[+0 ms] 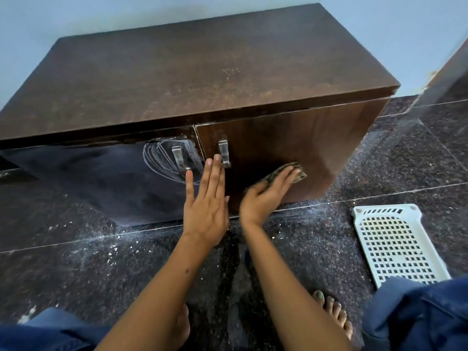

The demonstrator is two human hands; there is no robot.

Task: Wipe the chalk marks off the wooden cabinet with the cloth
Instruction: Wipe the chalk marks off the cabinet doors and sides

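Pressing cloth [291, 173] flat against cabinet [291, 138] right door with right hand [263, 198], fingers extended over it. Resting left hand [206, 198] on the door seam, fingers straight and together, beside the handles. Showing chalk marks [159, 158] on left door. Lying on floor [76, 262] at right: white basket [395, 244].

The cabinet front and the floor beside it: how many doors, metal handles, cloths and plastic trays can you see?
Doors: 2, left door and right door
Metal handles: 2, left handle and right handle
Cloth: 1
White tray: 1
Total: 6
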